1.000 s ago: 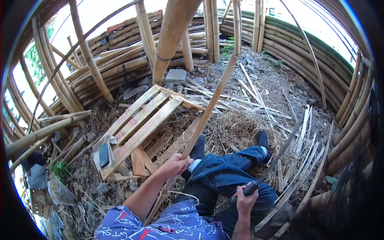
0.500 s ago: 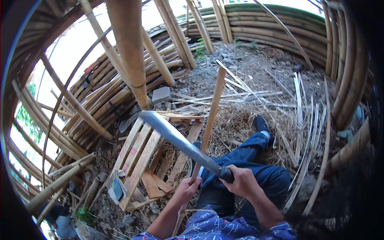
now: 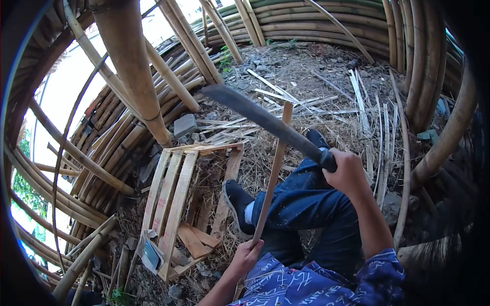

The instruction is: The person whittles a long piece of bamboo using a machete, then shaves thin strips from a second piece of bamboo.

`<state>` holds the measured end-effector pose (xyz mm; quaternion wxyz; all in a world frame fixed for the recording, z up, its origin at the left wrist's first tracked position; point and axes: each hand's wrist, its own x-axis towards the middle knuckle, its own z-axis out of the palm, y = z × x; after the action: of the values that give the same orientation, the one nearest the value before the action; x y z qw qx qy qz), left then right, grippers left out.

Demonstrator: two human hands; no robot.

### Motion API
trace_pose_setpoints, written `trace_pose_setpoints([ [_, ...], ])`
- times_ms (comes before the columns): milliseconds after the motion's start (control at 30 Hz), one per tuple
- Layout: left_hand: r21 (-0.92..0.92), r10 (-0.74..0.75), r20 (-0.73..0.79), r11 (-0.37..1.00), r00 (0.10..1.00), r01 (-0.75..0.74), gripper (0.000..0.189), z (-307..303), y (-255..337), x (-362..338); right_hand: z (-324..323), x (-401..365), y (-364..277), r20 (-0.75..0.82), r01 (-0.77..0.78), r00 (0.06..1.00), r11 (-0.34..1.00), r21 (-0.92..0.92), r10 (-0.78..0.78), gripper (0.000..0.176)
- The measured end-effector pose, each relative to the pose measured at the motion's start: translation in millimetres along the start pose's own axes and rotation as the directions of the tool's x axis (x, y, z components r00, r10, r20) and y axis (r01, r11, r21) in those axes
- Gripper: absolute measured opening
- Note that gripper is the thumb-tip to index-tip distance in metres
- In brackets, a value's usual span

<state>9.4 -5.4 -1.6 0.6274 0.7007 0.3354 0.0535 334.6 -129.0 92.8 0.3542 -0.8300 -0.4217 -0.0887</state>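
1. Gripping a machete [image 3: 265, 120] by its handle, the right hand [image 3: 349, 171] has its fingers wrapped tight. The dark blade slants up and to the left.
2. The left hand [image 3: 247, 255] has its fingers closed round the lower part of a split bamboo strip [image 3: 274, 163], which stands nearly upright beside the jeans-clad leg [image 3: 306, 204].
3. The blade crosses the strip near its top end; whether they touch cannot be told.
4. A glancing stroke off that narrow strip could carry the edge toward the leg, the black shoe [image 3: 235, 201] or the left fingers lower down.
5. Held by one hand only, the strip could twist or kick sideways.
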Motion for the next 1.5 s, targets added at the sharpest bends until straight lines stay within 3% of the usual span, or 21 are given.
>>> trace_pose_setpoints([
  [200, 0.016, 0.030, -0.012, 0.999, 0.999, -0.029, 0.034, 4, 11, 3, 15, -28, -6, 0.045, 0.042, 0.998, 0.997, 0.066, -0.045, 0.022],
  [267, 0.032, 0.047, -0.045, 0.998, 0.998, -0.046, 0.034, 8, 17, 4, 22, -36, -15, 0.085, 0.159, 0.982, 0.981, 0.113, -0.169, 0.023],
  [400, 0.112, 0.026, -0.063, 0.994, 0.998, -0.019, 0.035, 3, 18, 5, 22, -30, -18, 0.119, 0.244, 0.963, 0.970, -0.006, -0.242, 0.021],
  [467, 0.143, -0.014, -0.100, 0.989, 0.995, 0.028, 0.035, 1, 18, 0, 16, -20, -12, 0.123, 0.228, 0.967, 0.973, -0.025, -0.224, 0.021],
  [567, 0.185, -0.034, -0.118, 0.981, 0.992, 0.056, 0.035, -2, 8, -4, 9, -2, 5, 0.049, 0.070, 0.997, 0.995, -0.069, -0.066, 0.019],
  [667, 0.212, -0.030, -0.110, 0.976, 0.994, 0.053, 0.034, -2, 14, -9, 7, 0, 14, -0.041, 0.020, 0.999, 1.000, -0.014, -0.020, 0.019],
  [733, 0.223, -0.018, -0.109, 0.974, 0.994, 0.042, 0.034, -2, 14, -8, 9, -10, 11, -0.017, -0.001, 1.000, 1.000, -0.027, 0.001, 0.020],
  [933, 0.185, -0.023, -0.100, 0.982, 0.995, 0.041, 0.034, 0, 19, -2, 23, -44, -12, 0.190, 0.236, 0.951, 0.970, 0.066, -0.244, 0.022],
  [1133, 0.225, 0.041, -0.112, 0.974, 0.993, -0.014, 0.034, -3, 24, -5, 22, -39, -11, 0.165, 0.335, 0.930, 0.942, -0.021, -0.328, 0.023],
  [1200, 0.222, 0.045, -0.117, 0.975, 0.992, -0.018, 0.034, -2, 26, -7, 19, -33, -11, 0.155, 0.328, 0.934, 0.944, -0.024, -0.321, 0.021],
  [1500, 0.263, 0.056, -0.113, 0.964, 0.992, -0.024, 0.035, -7, 11, -17, -11, -7, 13, -0.027, -0.002, 1.000, 1.000, -0.008, 0.002, 0.016],
])
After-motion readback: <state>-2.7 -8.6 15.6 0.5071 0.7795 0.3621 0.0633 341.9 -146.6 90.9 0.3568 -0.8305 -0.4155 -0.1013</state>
